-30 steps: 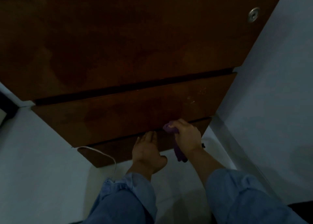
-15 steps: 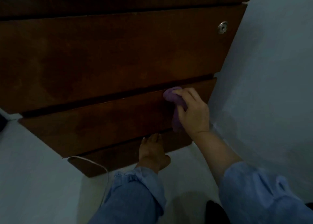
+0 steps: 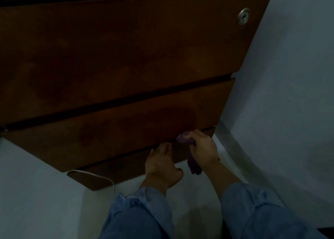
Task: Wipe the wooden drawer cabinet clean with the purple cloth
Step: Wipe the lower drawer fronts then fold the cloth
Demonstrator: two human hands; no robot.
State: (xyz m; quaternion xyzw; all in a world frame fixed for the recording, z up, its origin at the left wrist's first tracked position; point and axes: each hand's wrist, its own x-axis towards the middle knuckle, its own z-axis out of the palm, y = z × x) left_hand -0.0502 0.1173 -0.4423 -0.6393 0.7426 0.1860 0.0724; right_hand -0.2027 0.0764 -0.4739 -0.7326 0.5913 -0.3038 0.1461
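Purple cloth [image 3: 186, 139] in R hand [image 3: 203, 148], bottom drawer [image 3: 126, 164]

You are working in very dim light, with a cold blue cast on the pale wall [image 3: 289, 75] and floor [image 3: 36, 193]. The wooden drawer cabinet [image 3: 117, 54] reads almost black toward its upper left, its grain lost. Only the round metal lock [image 3: 243, 16] catches a faint gleam. Edges look soft and noisy, and the wide lens splays the cabinet's sides outward.

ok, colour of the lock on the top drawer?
Silver metal lock, round, seen in the head view, the only one.
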